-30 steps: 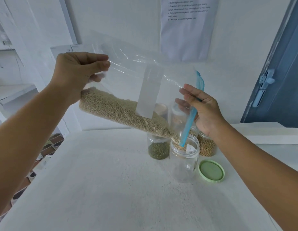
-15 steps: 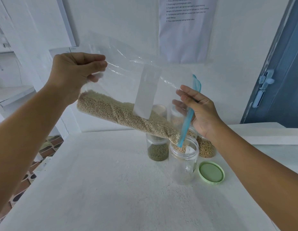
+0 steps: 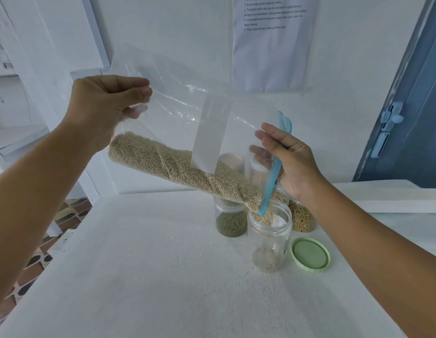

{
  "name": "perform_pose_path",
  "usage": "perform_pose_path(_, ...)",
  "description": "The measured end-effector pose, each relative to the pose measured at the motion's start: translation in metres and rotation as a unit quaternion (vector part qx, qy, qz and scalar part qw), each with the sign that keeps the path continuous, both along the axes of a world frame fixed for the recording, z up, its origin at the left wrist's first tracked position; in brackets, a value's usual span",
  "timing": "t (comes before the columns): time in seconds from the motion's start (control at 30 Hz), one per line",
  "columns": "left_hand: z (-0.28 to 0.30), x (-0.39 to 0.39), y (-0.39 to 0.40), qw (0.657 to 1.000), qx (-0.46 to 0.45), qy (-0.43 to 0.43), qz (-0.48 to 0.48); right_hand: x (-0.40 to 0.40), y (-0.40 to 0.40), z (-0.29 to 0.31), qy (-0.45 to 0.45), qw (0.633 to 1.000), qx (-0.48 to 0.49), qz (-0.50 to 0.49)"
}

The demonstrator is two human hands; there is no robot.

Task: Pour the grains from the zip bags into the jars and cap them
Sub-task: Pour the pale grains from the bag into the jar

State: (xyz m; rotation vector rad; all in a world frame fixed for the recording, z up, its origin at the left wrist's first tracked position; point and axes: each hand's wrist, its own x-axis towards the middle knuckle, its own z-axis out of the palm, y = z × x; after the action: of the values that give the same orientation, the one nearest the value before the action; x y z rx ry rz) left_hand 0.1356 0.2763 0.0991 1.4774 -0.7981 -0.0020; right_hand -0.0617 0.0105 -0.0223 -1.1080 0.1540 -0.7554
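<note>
So: white table [image 3: 139, 276] w/ rough, grainy top; its left edge runs diagonally from far centre to near left, patterned floor tiles [image 3: 36, 262] showing beyond it. Near half of the top is bare surface; jars cluster at far right-centre. A white ledge [image 3: 395, 198] sits at far right, blue door [image 3: 414, 106] behind it, white wall w/ a printed sheet [image 3: 273, 45] at back.

Clear zip bag [image 3: 187, 113] held tilted, low corner right, blue zip strip [image 3: 273, 167] at its mouth pointing into the open clear jar [image 3: 269, 240]. Pale beige grains [image 3: 178, 167] lie in a long band along the bag's lower edge; a white label panel [image 3: 212, 135] crosses the middle. Grains falling into the jar; a thin layer on its bottom. Left hand [image 3: 102, 106] pinches the bag's raised left end, fingers curled round the plastic. Right hand [image 3: 292, 162] grips the mouth end by the zip, fingers on either side of the film.

Round pale-green lid [image 3: 311, 254] lies flat just right of the open jar, apart from it. Behind: jar of dark green beans [image 3: 230, 223] to the left, jar of tan beans [image 3: 303, 218] to the right, two more jars seen blurred thru the bag. All jars cylindrical, see-thru plastic.
</note>
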Motion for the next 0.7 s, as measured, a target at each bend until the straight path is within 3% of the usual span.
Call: perform_pose_path(0.7,0.0004,0.0017,-0.0006,1.000,-0.014,-0.009,-0.015,-0.0041,0.0010,0.0002,-0.009,1.000,-0.003,-0.005)
